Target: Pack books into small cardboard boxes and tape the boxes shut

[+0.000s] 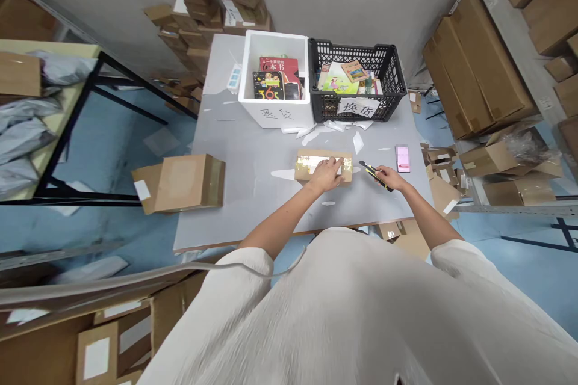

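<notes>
A small cardboard box [301, 169] with shiny tape lies on the grey table [244, 192] in front of me. My left hand [327, 174] rests on top of the box with its fingers spread over the tape. To the right of the box, my right hand [389, 177] is closed around a black and yellow utility knife [374, 173]. The knife's tip points up and left, toward the box, without touching it. A phone [402, 158] with a pink screen lies just beyond my right hand.
Behind the box stand a white foam bin [277, 109] and a black crate [392, 96], both holding books. Scraps of paper [311, 134] lie before them. A larger cardboard box [183, 183] is at the table's left edge. Shelves with cartons flank the table.
</notes>
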The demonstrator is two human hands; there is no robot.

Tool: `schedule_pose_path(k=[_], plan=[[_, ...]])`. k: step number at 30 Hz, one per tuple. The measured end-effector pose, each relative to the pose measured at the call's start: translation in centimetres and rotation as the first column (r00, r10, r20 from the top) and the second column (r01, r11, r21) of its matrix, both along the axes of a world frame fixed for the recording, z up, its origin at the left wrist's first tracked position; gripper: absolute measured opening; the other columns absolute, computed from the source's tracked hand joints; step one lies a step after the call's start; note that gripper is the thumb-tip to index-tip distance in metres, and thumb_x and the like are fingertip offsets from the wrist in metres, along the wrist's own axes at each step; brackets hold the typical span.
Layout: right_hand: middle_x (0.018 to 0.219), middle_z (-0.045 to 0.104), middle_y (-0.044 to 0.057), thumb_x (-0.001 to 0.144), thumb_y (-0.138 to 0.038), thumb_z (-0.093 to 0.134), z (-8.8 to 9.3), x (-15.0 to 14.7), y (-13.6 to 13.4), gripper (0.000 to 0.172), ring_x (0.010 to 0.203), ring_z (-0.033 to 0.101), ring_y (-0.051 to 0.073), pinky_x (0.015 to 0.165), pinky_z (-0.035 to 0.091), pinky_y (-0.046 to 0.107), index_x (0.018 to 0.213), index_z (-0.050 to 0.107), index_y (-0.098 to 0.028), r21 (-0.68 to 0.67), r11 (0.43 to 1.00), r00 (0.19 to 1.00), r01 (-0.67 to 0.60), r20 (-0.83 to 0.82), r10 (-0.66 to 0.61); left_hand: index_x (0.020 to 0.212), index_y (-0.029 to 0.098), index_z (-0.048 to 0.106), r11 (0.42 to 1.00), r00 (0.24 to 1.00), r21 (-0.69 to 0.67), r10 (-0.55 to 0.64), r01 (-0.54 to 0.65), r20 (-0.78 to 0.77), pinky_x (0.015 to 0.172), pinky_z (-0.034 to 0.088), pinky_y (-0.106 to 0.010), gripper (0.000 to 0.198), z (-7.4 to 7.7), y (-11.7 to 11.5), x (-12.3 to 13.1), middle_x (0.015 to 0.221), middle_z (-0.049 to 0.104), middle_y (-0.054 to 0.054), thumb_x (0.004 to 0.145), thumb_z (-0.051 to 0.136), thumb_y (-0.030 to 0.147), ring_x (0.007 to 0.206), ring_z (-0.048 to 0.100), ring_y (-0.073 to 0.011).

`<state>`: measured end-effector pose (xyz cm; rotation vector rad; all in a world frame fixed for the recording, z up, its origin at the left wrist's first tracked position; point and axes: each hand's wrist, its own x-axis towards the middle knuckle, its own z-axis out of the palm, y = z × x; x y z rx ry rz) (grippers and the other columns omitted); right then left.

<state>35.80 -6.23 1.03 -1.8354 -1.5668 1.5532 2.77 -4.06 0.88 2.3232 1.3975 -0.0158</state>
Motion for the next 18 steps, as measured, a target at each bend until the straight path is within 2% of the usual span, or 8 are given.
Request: schedule_pose_path(k=[2,4,7,10,13,15,18], plan=[[0.09,0.08,0.003,0.1,-0.06,0.073,0.0,-0.3,-0.3,0.041,0.073,0.072,0.019,0.065,0.056,0.028,0.117,0.07,-0.024,0.016,1.0,0.999,0.02,-0.032,-0.019,0.176,0.021,0.042,0.996,0.996,0.007,0.088,-0.088,0.024,0.121,0.049,-0.053,0.073,0.1,0.2,0.2,0.158,0.06,-0.021,0.105,0.057,0.028,0.131,0.07,-0.0399],[0.088,0.08,0.002,0.102,-0.064,0.07,0.0,-0.6,-0.6,0.043,0.075,0.072,0.019,0.07,0.058,0.029,0.118,0.071,-0.024,0.056,0.998,0.999,0.017,-0.04,-0.014,0.174,0.021,0.044,0.989,0.989,0.019,0.148,-0.149,0.026,0.117,0.051,-0.053,0.07,0.1,0.5,0.4,0.164,0.056,-0.022,0.105,0.053,0.022,0.129,0.071,-0.0394],[0.092,0.08,0.003,0.108,-0.065,0.061,0.2,-1.1,-0.9,0.047,0.081,0.073,0.022,0.081,0.062,0.034,0.124,0.075,-0.024,0.129,0.991,1.0,-0.019,-0.011,0.021,0.167,0.023,0.051,0.988,0.988,0.019,0.151,-0.151,0.016,0.117,0.051,-0.052,0.064,0.0,1.0,0.7,0.163,0.056,-0.02,0.104,0.055,0.017,0.134,0.068,-0.0386],[0.109,0.083,0.008,0.111,-0.055,0.057,0.7,-1.5,-1.0,0.043,0.101,0.077,0.028,0.099,0.062,0.043,0.133,0.079,-0.025,0.24,0.963,0.991,-0.121,0.091,0.101,0.164,0.026,0.052,0.99,0.99,0.022,0.141,-0.141,0.0,0.12,0.047,-0.053,0.066,-0.3,1.5,1.0,0.162,0.058,-0.02,0.1,0.065,0.016,0.145,0.061,-0.0393],[0.127,0.08,0.012,0.109,-0.042,0.063,1.2,-1.9,-1.0,0.039,0.122,0.074,0.034,0.114,0.057,0.049,0.139,0.082,-0.027,0.324,0.907,0.952,-0.27,0.232,0.2,0.166,0.026,0.05,0.989,0.99,0.037,0.141,-0.141,-0.022,0.126,0.04,-0.057,0.075,-0.4,2.3,1.3,0.17,0.053,-0.021,0.095,0.071,0.016,0.158,0.048,-0.041],[0.13,0.078,0.014,0.107,-0.037,0.067,1.3,-2.2,-0.9,0.041,0.122,0.073,0.035,0.114,0.057,0.049,0.145,0.081,-0.027,0.323,0.882,0.919,-0.344,0.31,0.245,0.166,0.025,0.05,0.991,0.99,0.022,0.131,-0.13,-0.043,0.127,0.038,-0.059,0.076,-0.5,3.1,1.5,0.17,0.054,-0.022,0.094,0.071,0.016,0.16,0.044,-0.0414],[0.129,0.075,0.014,0.106,-0.032,0.071,1.3,-2.6,-0.8,0.045,0.117,0.074,0.034,0.111,0.059,0.046,0.15,0.08,-0.028,0.308,0.87,0.884,-0.386,0.392,0.254,0.161,0.027,0.057,0.992,0.99,-0.017,0.127,-0.128,-0.063,0.123,0.04,-0.06,0.069,-0.6,3.8,1.7,0.159,0.063,-0.02,0.094,0.069,0.018,0.154,0.049,-0.0412]])
